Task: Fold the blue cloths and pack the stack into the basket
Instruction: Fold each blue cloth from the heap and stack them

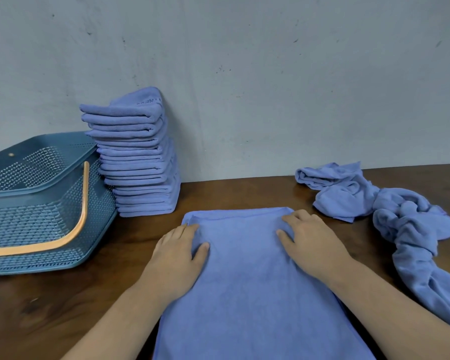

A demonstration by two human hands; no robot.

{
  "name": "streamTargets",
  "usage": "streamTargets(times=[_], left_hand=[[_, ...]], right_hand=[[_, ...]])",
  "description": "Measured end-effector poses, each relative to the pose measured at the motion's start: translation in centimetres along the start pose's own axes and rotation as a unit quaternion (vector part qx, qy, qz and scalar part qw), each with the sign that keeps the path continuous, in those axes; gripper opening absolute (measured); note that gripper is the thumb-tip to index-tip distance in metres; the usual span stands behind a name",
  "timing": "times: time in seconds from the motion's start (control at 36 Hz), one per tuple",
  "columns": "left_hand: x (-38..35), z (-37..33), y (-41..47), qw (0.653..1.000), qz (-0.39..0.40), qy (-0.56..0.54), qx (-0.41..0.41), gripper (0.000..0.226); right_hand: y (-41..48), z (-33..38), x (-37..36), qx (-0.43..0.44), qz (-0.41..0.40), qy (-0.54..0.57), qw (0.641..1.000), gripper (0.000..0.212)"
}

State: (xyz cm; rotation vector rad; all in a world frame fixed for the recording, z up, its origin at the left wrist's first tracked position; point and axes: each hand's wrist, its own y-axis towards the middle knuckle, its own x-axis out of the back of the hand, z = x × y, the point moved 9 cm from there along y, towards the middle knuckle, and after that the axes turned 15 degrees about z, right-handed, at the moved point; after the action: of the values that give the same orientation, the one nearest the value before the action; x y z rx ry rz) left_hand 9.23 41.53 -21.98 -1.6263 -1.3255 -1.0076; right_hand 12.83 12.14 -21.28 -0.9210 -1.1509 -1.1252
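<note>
A blue cloth lies flat on the wooden table in front of me, folded into a long rectangle. My left hand rests flat on its far left part, fingers straight. My right hand presses flat on its far right part. A tall stack of folded blue cloths leans against the wall at the back left. Beside it on the left stands the blue perforated basket with an orange handle, tilted toward me, nothing visible inside.
A heap of crumpled unfolded blue cloths trails along the right side of the table toward the near right edge. A grey wall closes off the back of the table.
</note>
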Motion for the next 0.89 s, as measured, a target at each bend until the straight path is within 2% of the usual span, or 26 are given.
streamTargets(times=[0.36, 0.44, 0.56, 0.64, 0.69, 0.78, 0.89], left_hand=[[-0.9, -0.7, -1.0, 0.998, 0.016, 0.057, 0.016, 0.068], [-0.7, -0.4, -0.8, 0.999, 0.019, 0.038, 0.005, 0.069], [2.6, -0.8, -0.4, 0.994, -0.067, -0.086, -0.031, 0.054], [4.4, -1.6, 0.2, 0.989, -0.111, -0.087, -0.050, 0.051], [3.6, -1.4, 1.0, 0.994, -0.085, -0.046, -0.041, 0.055], [1.0, 0.3, 1.8, 1.000, 0.001, 0.014, 0.025, 0.061], [0.4, 0.7, 1.8, 0.999, 0.015, 0.024, 0.040, 0.060]], right_hand=[[-1.1, 0.5, -0.1, 0.006, 0.022, -0.042, 0.999, 0.050], [-1.0, 0.1, 0.1, 0.000, 0.011, -0.011, 1.000, 0.044], [-0.7, 0.0, -0.2, -0.006, 0.009, 0.004, 1.000, 0.046], [-0.7, 0.0, -0.3, -0.007, 0.005, -0.002, 1.000, 0.048], [-0.8, 0.1, -0.1, -0.009, 0.002, 0.003, 1.000, 0.049], [-0.7, 0.1, -0.1, -0.010, 0.005, 0.011, 1.000, 0.049], [-0.5, -0.1, 0.5, 0.000, -0.007, 0.056, 0.998, 0.046]])
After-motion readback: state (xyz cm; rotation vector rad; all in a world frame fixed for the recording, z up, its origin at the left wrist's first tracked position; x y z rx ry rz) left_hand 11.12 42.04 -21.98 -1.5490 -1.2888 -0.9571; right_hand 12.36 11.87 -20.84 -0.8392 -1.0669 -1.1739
